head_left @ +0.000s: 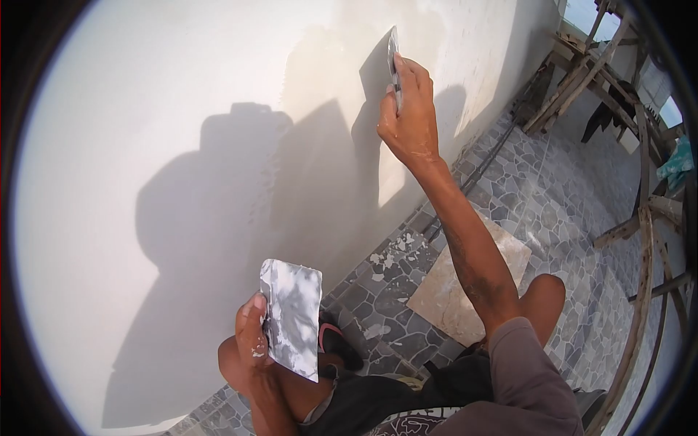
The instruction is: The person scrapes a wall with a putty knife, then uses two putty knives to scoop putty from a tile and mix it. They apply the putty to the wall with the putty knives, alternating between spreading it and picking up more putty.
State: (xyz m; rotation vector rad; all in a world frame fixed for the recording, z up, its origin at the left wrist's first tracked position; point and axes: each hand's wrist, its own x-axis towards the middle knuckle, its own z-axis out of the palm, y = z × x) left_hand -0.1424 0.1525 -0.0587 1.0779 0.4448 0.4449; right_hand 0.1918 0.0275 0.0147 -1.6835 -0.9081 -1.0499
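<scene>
My right hand (412,109) is raised to the wall, its fingers wrapped round a putty knife (394,62) seen nearly edge-on. The blade is close to the white wall (211,65); whether it touches cannot be told. A damp-looking, darker patch (313,80) spreads over the wall left of this hand. Low in front of my knees, my left hand (251,330) grips a flat rectangular metal plate (292,320) by its left edge. White filler is smeared across the plate's face. Dried white specks mark both hands.
A beige tile (443,301) lies on the stone-patterned floor (574,211) under my right arm. White crumbs (400,251) dot the floor by the wall's foot. Wooden scaffolding (643,167) stands along the right, with a teal cloth (678,161) on it. My shadow falls across the wall.
</scene>
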